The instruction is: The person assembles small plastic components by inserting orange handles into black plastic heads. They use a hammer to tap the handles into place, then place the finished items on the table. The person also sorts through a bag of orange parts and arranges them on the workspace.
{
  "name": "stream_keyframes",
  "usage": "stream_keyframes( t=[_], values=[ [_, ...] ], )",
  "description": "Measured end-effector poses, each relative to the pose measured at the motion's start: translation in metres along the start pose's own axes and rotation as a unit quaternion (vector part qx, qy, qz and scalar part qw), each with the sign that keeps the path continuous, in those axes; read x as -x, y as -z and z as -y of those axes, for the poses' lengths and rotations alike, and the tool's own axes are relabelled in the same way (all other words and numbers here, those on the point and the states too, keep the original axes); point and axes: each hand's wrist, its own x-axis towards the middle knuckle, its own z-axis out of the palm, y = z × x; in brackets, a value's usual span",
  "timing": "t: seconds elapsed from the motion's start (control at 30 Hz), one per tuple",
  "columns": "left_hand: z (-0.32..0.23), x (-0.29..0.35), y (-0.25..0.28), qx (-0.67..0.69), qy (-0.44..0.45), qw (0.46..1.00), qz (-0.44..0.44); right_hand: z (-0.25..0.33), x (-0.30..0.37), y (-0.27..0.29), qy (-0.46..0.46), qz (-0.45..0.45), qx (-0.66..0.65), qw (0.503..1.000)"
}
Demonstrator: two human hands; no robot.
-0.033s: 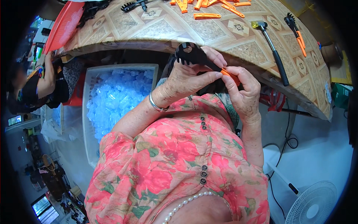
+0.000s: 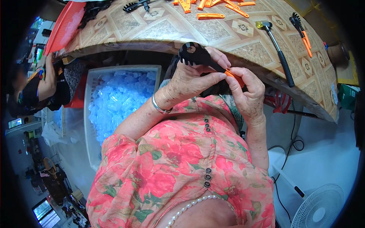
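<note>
Just off the table's near edge, my left hand is closed around a black pasta server, its toothed head pointing to the left. An orange handle meets the server's black neck; my right hand pinches it between thumb and fingers. My left thumb presses near the joint, so the joint itself is partly covered. How far the neck sits inside the handle I cannot tell.
On the patterned table lie several orange handles, a hammer, a black-and-orange utensil and a black toothed piece. A red basket, another person's arm, a crate of bluish clear plastic and a fan surround me.
</note>
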Motion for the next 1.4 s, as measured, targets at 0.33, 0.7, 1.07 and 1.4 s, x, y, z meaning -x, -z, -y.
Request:
stream_keyframes(
  t=[0.33, 0.7, 1.07, 1.4],
  values=[
    [0.0, 0.005, -0.003, -0.01, 0.026, 0.999, -0.022, -0.004, 0.001, 0.0, 0.057, -0.002, 0.064, 0.996],
    [0.002, 0.004, -0.005, 0.005, 0.019, 0.999, -0.025, -0.002, -0.001, 0.004, 0.058, 0.004, 0.042, 0.997],
    [-0.002, 0.008, -0.005, -0.042, 0.048, 0.998, -0.02, -0.004, -0.002, 0.006, 0.057, 0.053, 0.05, 0.996],
    [0.002, 0.008, -0.003, -0.104, -0.037, 0.994, 0.027, 0.0, -0.002, 0.011, 0.088, 0.078, 0.052, 0.992]
  ],
)
